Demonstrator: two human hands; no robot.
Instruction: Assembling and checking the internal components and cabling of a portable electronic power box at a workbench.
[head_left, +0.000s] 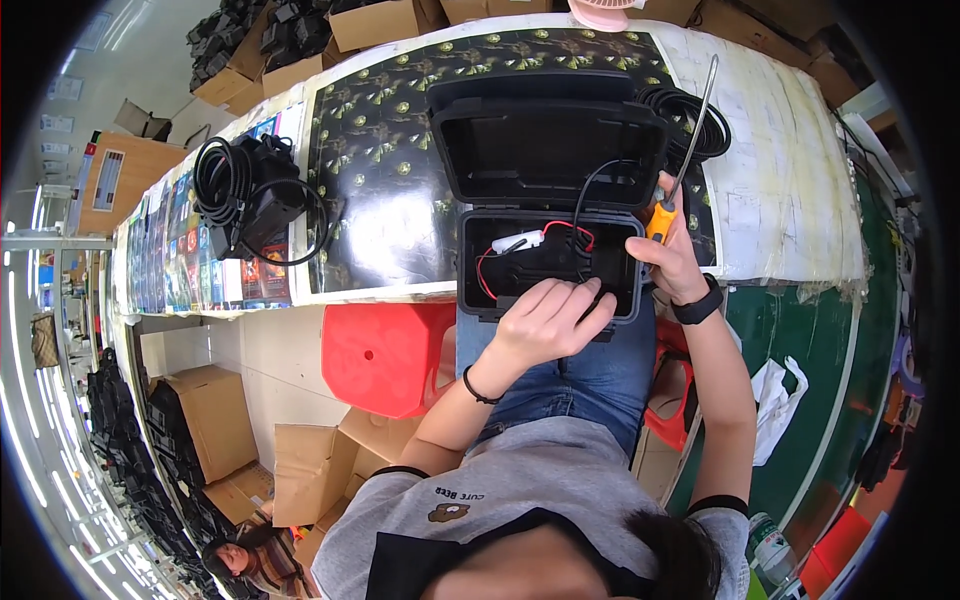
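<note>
While the black hard plastic case rests at the near edge of the surface with its lid swung up and back, the left hand lies over the case's near rim, fingers curled down into the open compartment; whether it grips anything there cannot be told. The right hand sits at the right wall of the case, closed around the orange handle of a long-shafted screwdriver, whose metal shaft points up and away toward the far right. Inside the case lie red and black wires and a small white cylindrical part.

To the right of the lid, a coil of black cable rests on the pale plastic-covered part of the surface. A dark sheet with a repeating greenish pattern covers the surface beneath and to the left of the case. Farther left sits a bundle of black cables and adapters, lying on a row of colourful printed sheets. Brown cardboard boxes stand on the floor at the near left, beside a red plastic stool.
</note>
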